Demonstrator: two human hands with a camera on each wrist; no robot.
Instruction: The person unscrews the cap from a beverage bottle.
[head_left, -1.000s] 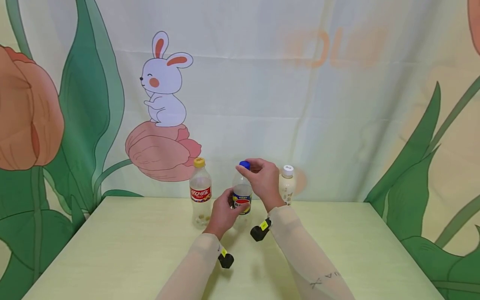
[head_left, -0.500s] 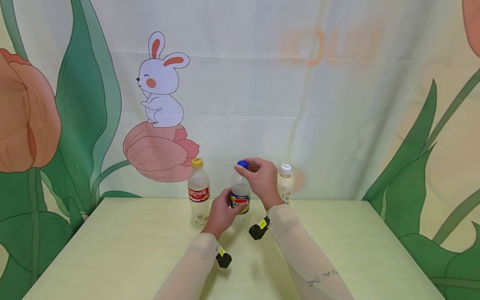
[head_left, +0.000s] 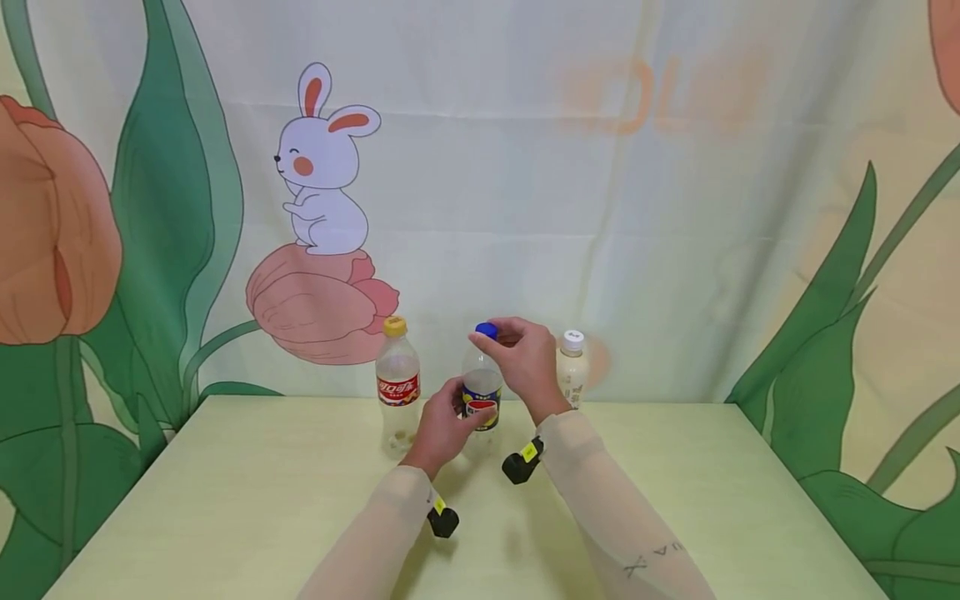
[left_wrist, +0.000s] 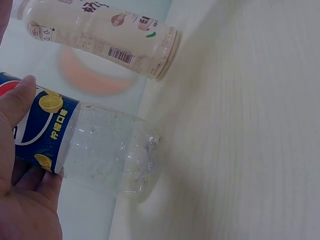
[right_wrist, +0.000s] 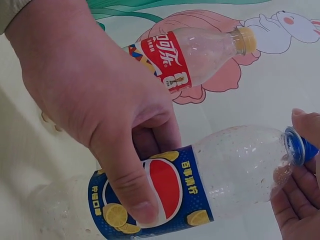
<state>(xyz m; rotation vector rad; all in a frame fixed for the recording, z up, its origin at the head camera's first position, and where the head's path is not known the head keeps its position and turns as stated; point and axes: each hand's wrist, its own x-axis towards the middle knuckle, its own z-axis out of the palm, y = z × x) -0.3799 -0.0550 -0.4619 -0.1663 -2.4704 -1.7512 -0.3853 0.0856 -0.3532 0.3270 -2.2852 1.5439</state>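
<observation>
A clear plastic Pepsi bottle (head_left: 482, 387) with a blue lemon-printed label stands upright between both hands. My left hand (head_left: 444, 427) grips it round the label, thumb across the front, as the left wrist view also shows. The bottle looks empty apart from droplets inside. At its top, my right hand (head_left: 525, 354) pinches the blue cap (head_left: 486, 330) between thumb and fingers. In the right wrist view the cap (right_wrist: 298, 146) sits at the bottle's mouth. Whether it has loosened I cannot tell.
Left of the hands stands a Coca-Cola bottle (head_left: 398, 387) with a yellow cap. A cream-coloured drink bottle (head_left: 573, 371) with a white cap stands behind the right hand, partly hidden. The pale table (head_left: 247, 500) meets a printed cloth backdrop (head_left: 480, 167) at its far edge.
The head view has shifted very slightly. Both hands keep the same hold on the Pepsi bottle and its cap, with no clear movement.
</observation>
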